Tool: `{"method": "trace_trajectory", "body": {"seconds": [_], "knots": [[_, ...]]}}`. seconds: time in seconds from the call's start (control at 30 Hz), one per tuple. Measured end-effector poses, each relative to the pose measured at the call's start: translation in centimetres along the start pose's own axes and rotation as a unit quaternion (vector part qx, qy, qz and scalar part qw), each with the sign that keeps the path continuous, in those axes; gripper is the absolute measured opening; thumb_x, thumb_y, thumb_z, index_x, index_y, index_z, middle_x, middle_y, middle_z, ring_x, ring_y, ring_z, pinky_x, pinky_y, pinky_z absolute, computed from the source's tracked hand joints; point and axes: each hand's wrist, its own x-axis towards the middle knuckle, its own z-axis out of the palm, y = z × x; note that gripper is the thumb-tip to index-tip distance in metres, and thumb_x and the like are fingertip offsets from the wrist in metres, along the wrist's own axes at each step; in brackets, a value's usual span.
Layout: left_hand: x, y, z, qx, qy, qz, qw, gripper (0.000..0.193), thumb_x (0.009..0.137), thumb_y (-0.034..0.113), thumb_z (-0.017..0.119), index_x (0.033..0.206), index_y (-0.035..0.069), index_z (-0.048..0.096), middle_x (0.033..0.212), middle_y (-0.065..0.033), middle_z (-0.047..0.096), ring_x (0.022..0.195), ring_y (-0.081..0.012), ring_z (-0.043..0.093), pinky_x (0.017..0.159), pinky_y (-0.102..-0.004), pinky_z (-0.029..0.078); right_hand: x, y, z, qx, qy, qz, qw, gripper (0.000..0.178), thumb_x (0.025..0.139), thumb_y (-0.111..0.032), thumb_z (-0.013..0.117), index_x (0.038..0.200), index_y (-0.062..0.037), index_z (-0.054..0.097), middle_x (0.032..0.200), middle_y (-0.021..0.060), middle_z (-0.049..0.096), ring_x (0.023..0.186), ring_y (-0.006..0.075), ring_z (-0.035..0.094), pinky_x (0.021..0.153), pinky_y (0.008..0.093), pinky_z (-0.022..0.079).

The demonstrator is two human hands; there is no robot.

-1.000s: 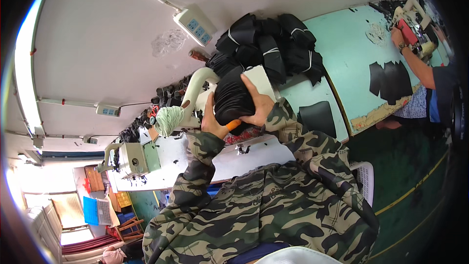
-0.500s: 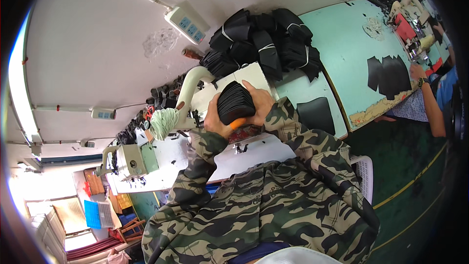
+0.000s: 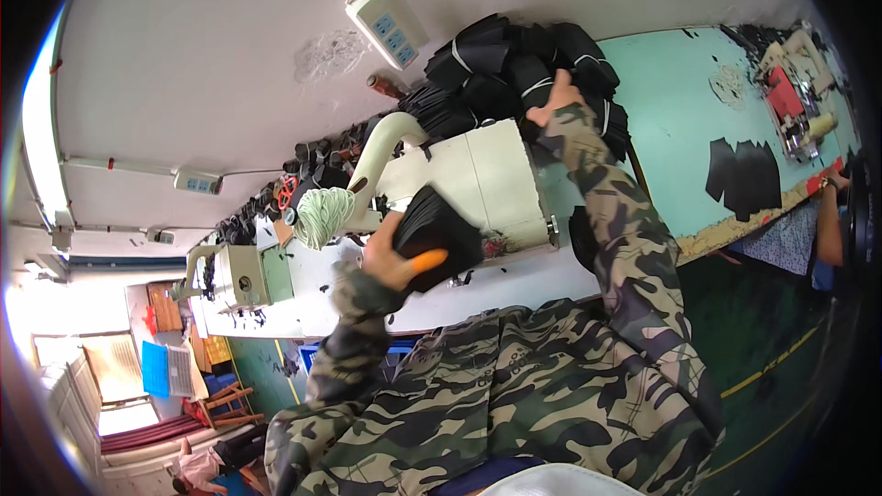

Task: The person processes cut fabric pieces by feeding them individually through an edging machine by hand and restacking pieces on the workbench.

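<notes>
My left hand (image 3: 386, 255) is closed around a thick stack of black flat pieces (image 3: 437, 237). The stack is tilted, and an orange cover (image 3: 428, 261) sits on that hand's thumb. At the back of the table my right hand (image 3: 557, 99) reaches to a pile of black bundles (image 3: 487, 53) tied with white cord. Its thumb stands apart from the fingers, and I see nothing held in it. Whether it touches the bundle behind it, I cannot tell.
A cream sewing machine (image 3: 386, 142) with a skein of pale cord (image 3: 323, 218) stands before me. On the green table (image 3: 680, 110) at right lie black cut pieces (image 3: 746, 179), near another machine (image 3: 796, 96) and a person's arm (image 3: 831, 211). A power strip (image 3: 382, 29) hangs on the wall.
My right hand has left the stack and moved up and right to the tied bundles. My left hand keeps the stack, now tilted, slightly lower and to the left.
</notes>
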Motion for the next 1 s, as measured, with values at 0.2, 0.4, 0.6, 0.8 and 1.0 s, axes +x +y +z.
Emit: {"method": "trace_trajectory", "body": {"seconds": [0.2,0.4,0.6,0.8,1.0], "knots": [[-10.4,-13.0,-7.3,0.015,-0.117,-0.253,0.96,0.053,0.058,0.024,0.081,0.099,0.0,0.057,0.085,-0.0077,0.064,0.077,-0.0144,0.06,0.072,-0.028,0.047,1.0,5.4,0.4,0.217,0.107,0.039,0.969,0.071,0.055,-0.033,0.069,0.115,0.0001,0.048,0.108,0.0208,0.055,0.103,0.031,0.052,0.09,0.0339,0.04],[-13.9,-27.6,-8.0,0.035,-0.11,-0.349,0.93,0.05,0.058,0.027,0.082,0.096,0.001,0.059,0.082,-0.0071,0.064,0.074,-0.0136,0.059,0.07,-0.0274,0.048,-1.0,3.5,1.9,0.151,-0.054,-0.031,0.987,0.071,0.062,-0.036,0.074,0.116,0.0023,0.048,0.106,0.0195,0.057,0.098,0.0277,0.056,0.083,0.0345,0.044],[-5.9,-37.5,-7.1,0.025,-0.17,-0.184,0.968,0.06,0.053,0.041,0.081,0.1,0.008,0.063,0.088,-0.0102,0.065,0.08,-0.0204,0.062,0.073,-0.0331,0.049,-6.2,4.8,1.0,0.254,0.064,-0.083,0.961,0.054,0.07,-0.021,0.073,0.115,-0.0008,0.051,0.107,0.018,0.057,0.094,0.0221,0.057,0.081,0.0315,0.046],[-3.3,-33.6,-7.3,0.076,-0.191,-0.193,0.959,0.067,0.054,0.045,0.08,0.104,0.005,0.06,0.095,-0.0147,0.062,0.089,-0.0273,0.059,0.079,-0.0343,0.047,-21.6,-1.6,0.5,0.347,-0.046,-0.039,0.936,0.022,0.083,-0.01,0.054,0.1,0.0039,0.056,0.078,0.0081,0.059,0.069,0.0121,0.055,0.065,0.0248,0.046],[-5.4,-32.1,-6.3,0.16,-0.091,-0.09,0.979,0.068,0.056,0.045,0.077,0.109,0.008,0.056,0.104,-0.0135,0.054,0.103,-0.0317,0.049,0.087,-0.0388,0.041,-28.4,0.5,14.1,0.252,-0.346,0.13,0.895,0.044,0.077,-0.029,0.065,0.107,0.0009,0.05,0.076,0.0083,0.062,0.061,0.0132,0.059,0.047,0.0235,0.043]]}}
